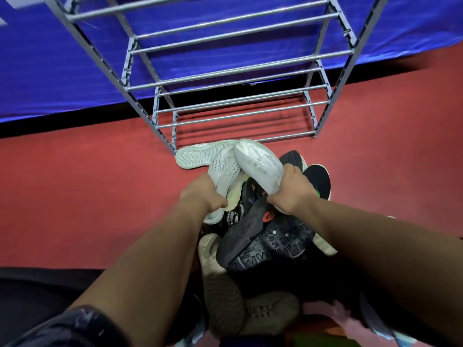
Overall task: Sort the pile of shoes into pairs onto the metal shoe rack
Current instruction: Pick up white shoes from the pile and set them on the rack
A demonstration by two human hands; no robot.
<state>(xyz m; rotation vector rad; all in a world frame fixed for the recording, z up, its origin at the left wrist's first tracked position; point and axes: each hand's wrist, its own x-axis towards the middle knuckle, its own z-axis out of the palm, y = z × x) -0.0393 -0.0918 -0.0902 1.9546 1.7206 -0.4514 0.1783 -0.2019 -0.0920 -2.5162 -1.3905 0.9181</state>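
A grey metal shoe rack (225, 71) with several bare bar shelves stands on the red floor in front of me. Below it lies a pile of shoes (265, 236). My left hand (203, 194) grips a white knit sneaker (225, 169) by its heel end, its toe pointing toward the rack. My right hand (293, 189) holds a second white sneaker (258, 161) turned sole-up, and the two shoes touch above the pile. A black shoe with a red logo (250, 226) and a dark treaded sole (280, 241) lie under my hands.
Blue fabric (50, 71) hangs behind the rack, with a black strip along the floor. Tan shoes (225, 304) lie at the near end of the pile. A black round-soled shoe (318, 179) sits at the right. Red floor (87, 184) spreads to both sides.
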